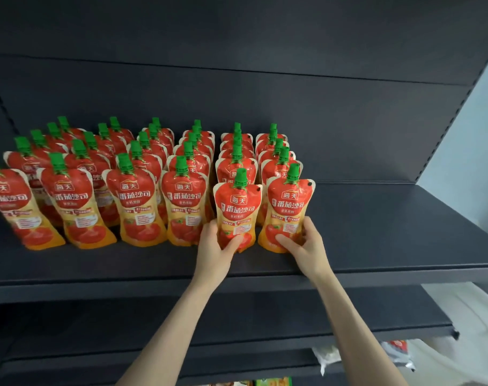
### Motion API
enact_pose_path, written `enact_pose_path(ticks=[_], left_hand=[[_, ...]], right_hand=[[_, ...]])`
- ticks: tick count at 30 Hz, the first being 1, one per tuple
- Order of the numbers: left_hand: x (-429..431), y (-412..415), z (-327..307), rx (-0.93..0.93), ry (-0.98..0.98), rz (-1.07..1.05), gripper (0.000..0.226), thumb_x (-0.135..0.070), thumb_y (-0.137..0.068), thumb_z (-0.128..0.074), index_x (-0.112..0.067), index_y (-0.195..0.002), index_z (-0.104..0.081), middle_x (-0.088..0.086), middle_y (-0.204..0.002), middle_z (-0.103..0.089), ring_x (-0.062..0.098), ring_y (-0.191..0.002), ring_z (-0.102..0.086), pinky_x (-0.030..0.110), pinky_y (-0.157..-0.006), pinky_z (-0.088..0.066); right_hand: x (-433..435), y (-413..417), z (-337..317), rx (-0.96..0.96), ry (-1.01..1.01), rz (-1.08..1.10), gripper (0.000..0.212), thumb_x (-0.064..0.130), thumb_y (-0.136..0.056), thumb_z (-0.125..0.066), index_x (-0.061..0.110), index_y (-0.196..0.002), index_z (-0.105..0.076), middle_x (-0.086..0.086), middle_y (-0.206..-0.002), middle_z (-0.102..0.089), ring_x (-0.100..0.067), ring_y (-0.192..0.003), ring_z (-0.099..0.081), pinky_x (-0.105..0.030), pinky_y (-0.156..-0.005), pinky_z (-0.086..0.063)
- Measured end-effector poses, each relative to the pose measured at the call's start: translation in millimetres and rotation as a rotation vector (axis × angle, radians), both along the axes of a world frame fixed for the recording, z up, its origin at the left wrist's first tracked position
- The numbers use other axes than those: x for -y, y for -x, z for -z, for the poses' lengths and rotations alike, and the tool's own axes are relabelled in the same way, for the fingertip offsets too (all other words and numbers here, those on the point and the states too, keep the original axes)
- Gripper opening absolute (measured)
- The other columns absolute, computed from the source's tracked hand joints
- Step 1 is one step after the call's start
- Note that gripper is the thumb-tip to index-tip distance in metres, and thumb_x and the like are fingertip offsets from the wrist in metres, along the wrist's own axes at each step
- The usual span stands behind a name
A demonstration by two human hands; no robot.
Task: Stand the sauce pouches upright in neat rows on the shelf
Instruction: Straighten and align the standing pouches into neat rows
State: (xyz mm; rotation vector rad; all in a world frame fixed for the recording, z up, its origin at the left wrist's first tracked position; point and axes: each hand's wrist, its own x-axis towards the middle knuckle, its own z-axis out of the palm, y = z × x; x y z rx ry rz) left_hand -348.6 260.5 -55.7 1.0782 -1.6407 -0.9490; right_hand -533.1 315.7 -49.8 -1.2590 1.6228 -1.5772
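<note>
As hands (213,247) (307,245) grip them, two glossy waisted pouches (237,210) (288,207) stand.

Left hand (216,246): bare forearm raised forward, thumb across the lower front of a pouch (237,210), fingers wrapping its left edge. Right hand (305,243): bare forearm likewise extended, thumb and fingers clasping the neighbouring pouch (288,207) low down.

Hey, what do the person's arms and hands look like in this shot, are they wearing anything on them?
Nothing worn is in view. The left forearm and right forearm are bare down to the bottom edge of the picture, with no sleeve showing. The left grip and right grip are ungloved, and no ring, watch or bracelet shows.
</note>
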Motion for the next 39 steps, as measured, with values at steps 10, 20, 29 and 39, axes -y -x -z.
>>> enact_pose_path(ticks=[10,20,29,39], left_hand=[[-1,11,-1,0.049,0.109,-0.248,0.04,-0.028,-0.077,-0.074,-0.016,-0.106,-0.049,0.003,-0.113,-0.062,0.018,-0.105,-0.058,0.028,-0.084,-0.049],[-1,14,8,0.202,0.137,-0.359,0.058,-0.039,-0.08,-0.068,-0.009,-0.126,-0.05,0.008,-0.121,-0.057,0.024,-0.116,-0.051,0.039,-0.093,-0.047],[-2,14,8,0.189,0.146,-0.353,0.057,-0.038,-0.079,-0.068,-0.007,-0.125,-0.053,0.009,-0.119,-0.06,0.024,-0.113,-0.055,0.036,-0.094,-0.045],[-1,13,10,0.177,0.152,-0.36,0.055,-0.036,-0.079,-0.069,-0.007,-0.123,-0.055,0.009,-0.116,-0.062,0.024,-0.111,-0.056,0.04,-0.093,-0.049]], right_hand=[[9,-5,-4,-0.146,-0.029,0.082,0.049,0.017,-0.083,-0.069,0.013,-0.123,-0.042,0.001,-0.119,-0.059,-0.011,-0.105,-0.057,-0.024,-0.088,-0.049],[8,-3,1,-0.218,-0.046,0.097,0.05,0.023,-0.084,-0.068,0.016,-0.126,-0.042,-0.001,-0.122,-0.06,-0.013,-0.107,-0.058,-0.031,-0.092,-0.05],[7,1,-1,-0.193,-0.047,0.059,0.047,0.018,-0.085,-0.066,0.015,-0.125,-0.043,0.007,-0.114,-0.057,-0.003,-0.098,-0.053,-0.001,-0.067,-0.043],[6,1,-1,-0.192,-0.055,0.057,0.047,0.019,-0.086,-0.065,0.013,-0.127,-0.043,0.007,-0.114,-0.056,-0.003,-0.099,-0.051,0.003,-0.063,-0.04]])
